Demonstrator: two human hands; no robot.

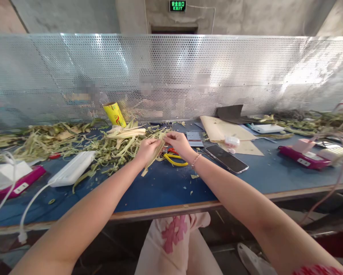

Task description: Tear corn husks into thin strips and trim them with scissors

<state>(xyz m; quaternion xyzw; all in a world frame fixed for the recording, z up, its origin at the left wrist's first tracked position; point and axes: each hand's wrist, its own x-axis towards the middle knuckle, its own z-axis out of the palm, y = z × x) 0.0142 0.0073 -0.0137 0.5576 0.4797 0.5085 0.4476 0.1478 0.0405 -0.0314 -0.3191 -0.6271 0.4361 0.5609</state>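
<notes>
1. Two bare hands meet just above the middle of the frame, over a blue-topped workbench (165, 187), gripping one long, pale, dried strip of corn husk (154, 156) between them.
2. The left hand (147, 149) is closed around the strip's midsection; the right hand (179, 143) pinches its upper end with fingers curled narrow. Both hands touch the strip, and neither is empty.
3. The strip's long axis runs on a diagonal, from its top near the right hand's fingertips down and to the left, with its loose tail hanging below the left hand toward the bench surface. The left hand sits nearer that free end.
4. Directly behind the hands, toward centre frame, lie yellow-handled pliers (174, 158) on the bench, just beside the right wrist, which wears a thin beaded bracelet (196, 160).
5. A heap of green and straw-coloured husks (74, 139) spreads across the left half of the frame, with a yellow roll of cling film (114, 114) standing tilted behind it.
6. Right of centre lies a black smartphone (226, 158), face up, well apart from the hands; a perforated metal screen (245, 72) closes off the back.
</notes>
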